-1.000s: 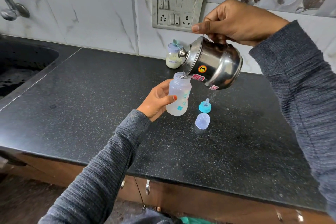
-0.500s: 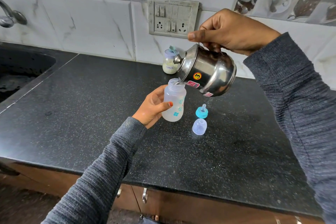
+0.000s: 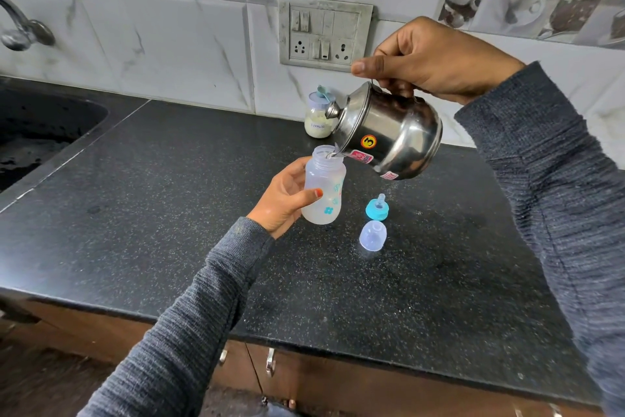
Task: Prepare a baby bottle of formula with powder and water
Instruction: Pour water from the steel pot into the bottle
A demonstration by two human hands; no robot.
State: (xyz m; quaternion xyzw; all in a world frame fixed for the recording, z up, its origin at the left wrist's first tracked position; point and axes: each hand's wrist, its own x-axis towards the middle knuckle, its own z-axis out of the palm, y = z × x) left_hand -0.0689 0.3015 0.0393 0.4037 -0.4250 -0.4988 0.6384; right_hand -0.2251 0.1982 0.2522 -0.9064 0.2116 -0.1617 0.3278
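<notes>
Gripping a clear plastic baby bottle (image 3: 324, 191), your left hand (image 3: 282, 198) steadies it while your right hand (image 3: 436, 58) tips a steel kettle (image 3: 389, 132), apparently pouring.

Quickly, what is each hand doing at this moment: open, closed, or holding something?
Left hand: closed around the baby bottle, holding it upright.
Right hand: closed on the steel kettle, tilted over the bottle's mouth.

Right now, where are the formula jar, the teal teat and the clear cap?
formula jar (image 3: 318, 122), head view, on its glass body by the label.
teal teat (image 3: 376, 209), head view, on its teal screw ring.
clear cap (image 3: 373, 236), head view, on its domed top.
</notes>
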